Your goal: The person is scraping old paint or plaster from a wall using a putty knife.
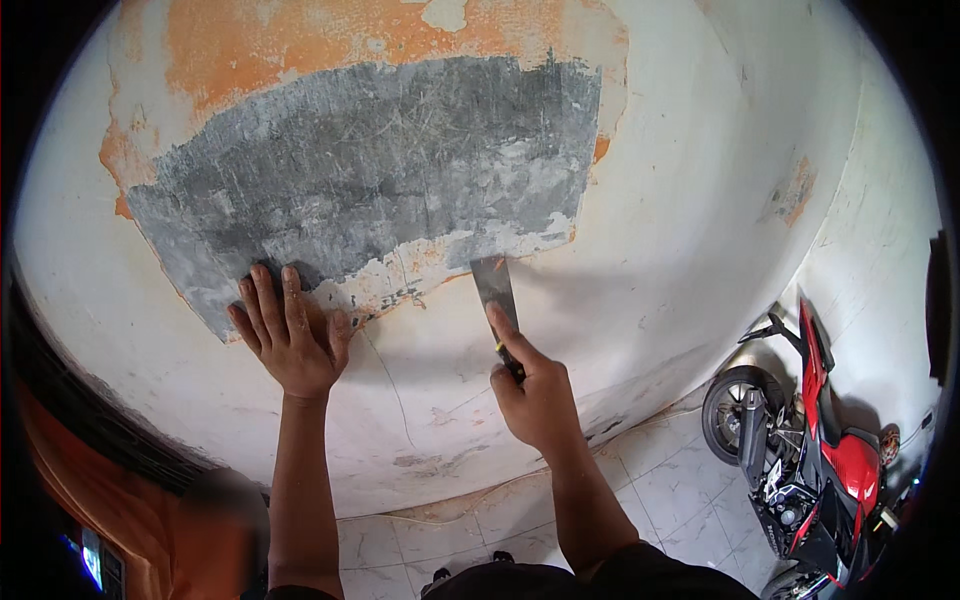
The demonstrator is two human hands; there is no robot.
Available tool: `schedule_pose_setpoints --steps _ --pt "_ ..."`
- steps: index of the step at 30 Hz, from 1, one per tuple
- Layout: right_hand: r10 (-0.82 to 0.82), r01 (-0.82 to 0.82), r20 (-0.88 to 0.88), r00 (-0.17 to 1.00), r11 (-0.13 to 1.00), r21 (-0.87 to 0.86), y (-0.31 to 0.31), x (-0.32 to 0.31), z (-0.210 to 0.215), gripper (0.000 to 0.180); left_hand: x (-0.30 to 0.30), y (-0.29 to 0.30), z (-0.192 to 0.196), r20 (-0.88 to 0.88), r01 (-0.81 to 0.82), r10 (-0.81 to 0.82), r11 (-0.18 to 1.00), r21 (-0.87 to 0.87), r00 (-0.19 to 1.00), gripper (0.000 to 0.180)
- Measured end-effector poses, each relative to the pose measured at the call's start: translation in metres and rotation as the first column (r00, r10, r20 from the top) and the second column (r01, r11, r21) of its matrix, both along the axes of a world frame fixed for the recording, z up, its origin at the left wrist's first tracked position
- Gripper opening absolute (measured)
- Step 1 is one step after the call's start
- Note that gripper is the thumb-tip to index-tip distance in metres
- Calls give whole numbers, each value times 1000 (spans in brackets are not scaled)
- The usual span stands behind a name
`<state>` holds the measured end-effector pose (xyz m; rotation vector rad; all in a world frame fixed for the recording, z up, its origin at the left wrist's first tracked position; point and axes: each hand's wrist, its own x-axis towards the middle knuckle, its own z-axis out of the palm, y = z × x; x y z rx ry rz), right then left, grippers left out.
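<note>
One big wall (pixel 680 200): white and a bit dirty, with old orange paint (pixel 290 50) on the far part and a small peeled spot (pixel 792 192) on the right.
Floor (pixel 690 460): pale tiles with grey lines, on the near side, under the wall.
Motorbike (pixel 860 470): red and black, on the near right, well apart from both hands.
Grey patch (pixel 400 140): wide, bare and rough, in the far middle of the wall, with a torn whitish strip along its near edge.
Left hand (pixel 295 345): flat on the near left part of the grey patch, its fingers spread; its grip is apart and has nothing in it.
Right hand (pixel 535 390): near the middle, right of the left hand; its grip is clamped on the scraper's dark handle, and one finger lies along the blade.
Scraper (pixel 493 285): flat metal blade, tilted a little, pointing far, its tip at the near edge of the patch, toward the right.
</note>
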<state>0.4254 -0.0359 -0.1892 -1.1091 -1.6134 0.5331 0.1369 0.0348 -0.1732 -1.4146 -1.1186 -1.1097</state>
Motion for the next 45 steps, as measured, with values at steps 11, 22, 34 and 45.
schedule_pose_setpoints --steps 11,22,34,45 --pt "-12 12 1 1000 989 -145 0 2 13 71 1 -3 3 -47 -44 44 999 3 998 69" --pt "-52 54 58 997 998 -33 2 -1 3 73 0 0 0 -22 -42 42 999 8 999 69" --pt "-28 28 37 999 1000 -8 -5 -22 31 74 3 2 1 3 -13 13 1000 5 1000 70" --pt "-12 19 87 996 996 -85 -7 -27 50 72 3 -3 3 -24 -62 61 998 -4 998 69"
